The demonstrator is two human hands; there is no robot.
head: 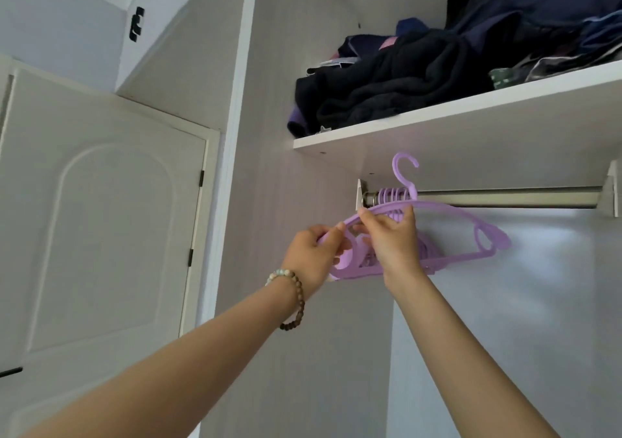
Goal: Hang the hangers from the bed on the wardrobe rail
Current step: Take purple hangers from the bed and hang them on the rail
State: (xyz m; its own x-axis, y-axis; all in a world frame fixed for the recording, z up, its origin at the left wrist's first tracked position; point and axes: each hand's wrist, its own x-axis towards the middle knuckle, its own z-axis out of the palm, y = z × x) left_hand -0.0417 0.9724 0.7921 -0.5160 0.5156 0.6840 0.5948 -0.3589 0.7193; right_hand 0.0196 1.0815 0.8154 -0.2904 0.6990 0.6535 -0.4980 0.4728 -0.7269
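Several lilac plastic hangers (392, 196) are already hanging at the left end of the steel wardrobe rail (505, 196). The left hand (313, 252) and right hand (393, 242) are both gripping one more lilac hanger (500, 238), which is not yet hooked on.

Up top, a white shelf (471, 114), heaped with dark crumpled clothes (387, 90) (black fleece mostly, with a purple piece (298, 122) at the left end). Further right, a bulky navy garment (538, 6), and below it, near the shelf edge, a small green patterned item (501, 78). To the left, a closed white panelled door (101, 235) with an arched inset, two black hinges (202, 178) on its right edge, and a black handle (10, 372) far left. High on the wall, a black bracket (136, 23).
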